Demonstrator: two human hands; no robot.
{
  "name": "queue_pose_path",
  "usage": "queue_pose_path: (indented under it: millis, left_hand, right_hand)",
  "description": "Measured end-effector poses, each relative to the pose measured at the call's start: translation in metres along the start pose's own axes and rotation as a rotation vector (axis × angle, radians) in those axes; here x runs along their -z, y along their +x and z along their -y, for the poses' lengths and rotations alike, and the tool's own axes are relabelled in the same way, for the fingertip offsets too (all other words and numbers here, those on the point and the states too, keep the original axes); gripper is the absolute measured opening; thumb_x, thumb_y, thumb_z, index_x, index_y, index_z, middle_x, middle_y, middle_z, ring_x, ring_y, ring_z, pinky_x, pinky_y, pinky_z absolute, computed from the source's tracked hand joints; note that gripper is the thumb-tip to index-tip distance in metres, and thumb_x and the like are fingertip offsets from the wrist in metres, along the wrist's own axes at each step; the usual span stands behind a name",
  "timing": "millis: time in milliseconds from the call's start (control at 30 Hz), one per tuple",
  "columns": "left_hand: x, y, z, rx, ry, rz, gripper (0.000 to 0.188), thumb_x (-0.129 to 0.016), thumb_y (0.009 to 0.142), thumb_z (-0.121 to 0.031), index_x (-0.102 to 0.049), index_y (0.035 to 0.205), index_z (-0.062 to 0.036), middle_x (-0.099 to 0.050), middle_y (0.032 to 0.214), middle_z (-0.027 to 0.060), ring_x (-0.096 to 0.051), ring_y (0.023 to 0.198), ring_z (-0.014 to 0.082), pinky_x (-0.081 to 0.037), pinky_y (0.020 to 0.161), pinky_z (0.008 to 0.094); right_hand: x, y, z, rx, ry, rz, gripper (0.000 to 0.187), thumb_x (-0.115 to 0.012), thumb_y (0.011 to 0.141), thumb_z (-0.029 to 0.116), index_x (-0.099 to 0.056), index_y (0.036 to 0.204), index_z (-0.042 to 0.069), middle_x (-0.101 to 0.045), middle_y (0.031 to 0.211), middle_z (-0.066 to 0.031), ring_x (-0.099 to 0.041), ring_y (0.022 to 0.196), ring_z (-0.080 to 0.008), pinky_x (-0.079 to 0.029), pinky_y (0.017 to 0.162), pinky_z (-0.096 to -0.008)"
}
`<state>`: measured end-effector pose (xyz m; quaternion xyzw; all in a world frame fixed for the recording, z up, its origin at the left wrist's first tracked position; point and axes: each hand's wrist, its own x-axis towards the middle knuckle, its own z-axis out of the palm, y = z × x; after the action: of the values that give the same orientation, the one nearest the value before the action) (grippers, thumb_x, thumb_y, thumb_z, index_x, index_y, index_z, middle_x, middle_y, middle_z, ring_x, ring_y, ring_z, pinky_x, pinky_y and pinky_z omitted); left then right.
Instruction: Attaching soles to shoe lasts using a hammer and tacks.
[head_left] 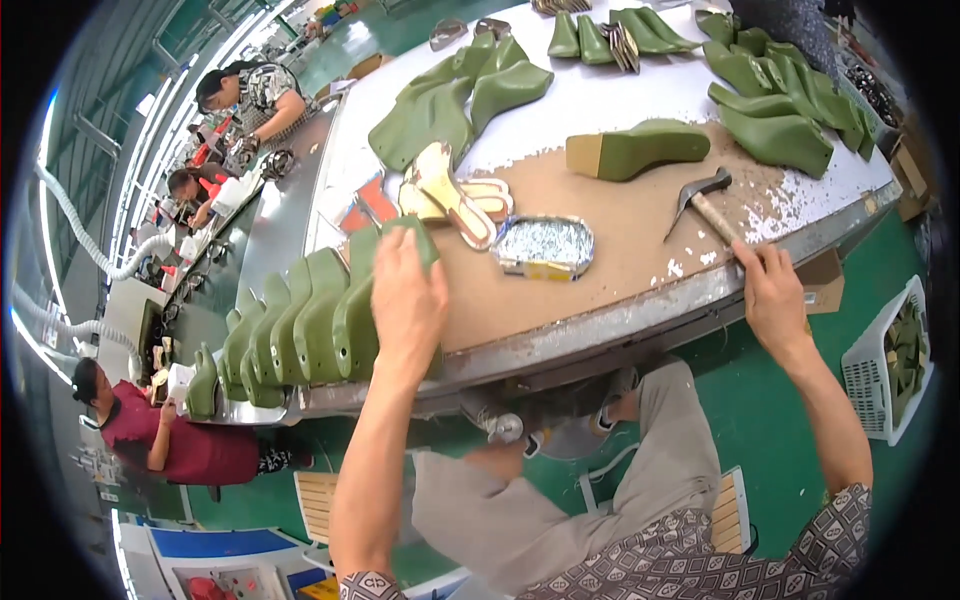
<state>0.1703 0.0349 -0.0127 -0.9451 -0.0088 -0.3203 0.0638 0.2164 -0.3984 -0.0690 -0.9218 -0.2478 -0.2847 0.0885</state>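
Observation:
Seen from the head view, my left hand (408, 300) is closed over a green shoe last (424, 243) at the right end of a standing row of green shoe lasts (318, 310). My palm and fingers hide much of that last. At the table's front edge, my right hand (775, 292) grips the wooden handle of a hammer (716, 217). Its dark, curved head rests on the board. Between my hands lie a foil-lined tin (545, 247) and some pale insoles (445, 190). One green shoe last with a tan toe (640, 151) lies on its side beyond them.
More green lasts lie in piles at the table's (560, 328) far left (440, 110) and far right (775, 130). White scraps litter the brown board. A white basket (880, 365) of green pieces stands on the floor at right. Other people (165, 435) work on the left.

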Motion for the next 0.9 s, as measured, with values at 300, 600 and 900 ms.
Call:
queue_pose_path:
  millis: [300, 600, 900]
  left_hand:
    - [-0.102, 0.094, -0.028, 0.499, -0.110, 0.429, 0.087, -0.064, 0.083, -0.034, -0.014, 0.146, -0.0008, -0.044, 0.125, 0.0348, -0.062, 0.098, 0.0437, -0.051, 0.085, 0.0484]
    - [-0.113, 0.143, 0.068, 0.374, -0.260, 0.220, 0.057, -0.055, 0.083, -0.026, -0.045, 0.134, -0.0029, -0.068, 0.099, 0.0201, -0.065, 0.093, 0.0395, -0.051, 0.083, 0.0437]
    - [-0.138, 0.115, 0.156, 0.473, 0.047, 0.649, 0.053, -0.065, 0.066, -0.033, -0.059, 0.115, -0.0141, -0.068, 0.099, 0.0172, -0.067, 0.090, 0.0340, -0.053, 0.078, 0.0442]
  right_hand:
    - [-0.003, 0.000, 0.003, -0.020, 0.061, 0.040, 0.047, -0.056, 0.077, -0.004, -0.054, 0.123, 0.006, -0.052, 0.100, -0.0170, -0.050, 0.087, -0.0365, -0.046, 0.075, -0.0443]
    - [0.000, -0.001, -0.004, -0.042, 0.042, 0.092, 0.051, -0.053, 0.075, -0.007, -0.052, 0.126, 0.004, -0.052, 0.104, -0.0183, -0.050, 0.089, -0.0383, -0.043, 0.077, -0.0463]
    - [0.006, 0.008, 0.012, -0.058, -0.015, 0.102, 0.054, -0.056, 0.070, -0.003, -0.056, 0.123, 0.007, -0.053, 0.096, -0.0161, -0.051, 0.083, -0.0348, -0.045, 0.072, -0.0436]
